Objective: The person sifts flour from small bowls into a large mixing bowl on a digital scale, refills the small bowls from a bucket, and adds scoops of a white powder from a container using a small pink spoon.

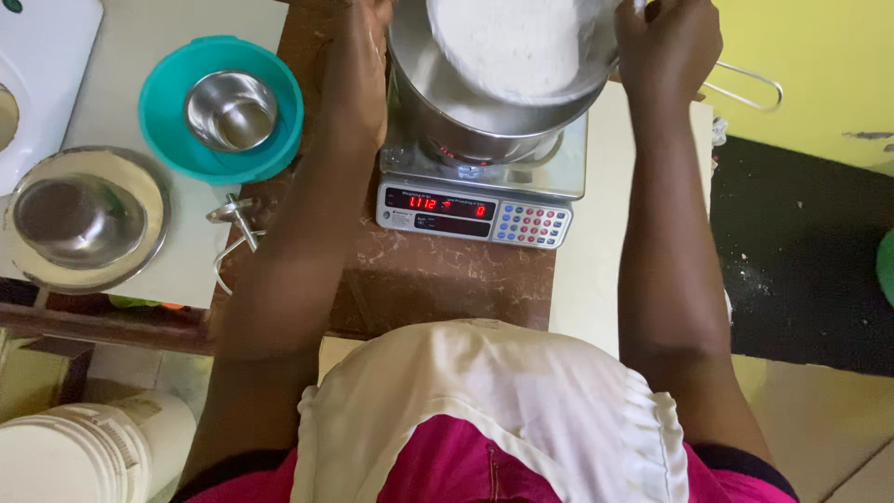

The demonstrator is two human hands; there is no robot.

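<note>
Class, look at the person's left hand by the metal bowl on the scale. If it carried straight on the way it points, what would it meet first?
The left hand points away from the body, along the steel bowl it touches. Beyond the fingertips the picture ends, so nothing shows in its line; what lies past the top edge cannot be told.

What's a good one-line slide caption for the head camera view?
Both hands, left hand and right hand, tip a flour-filled container over a steel bowl on a digital scale.

Both arms reaching forward, left hand (358, 70) and right hand (666, 42) curling inward, fingers gripping, facing each other
</note>
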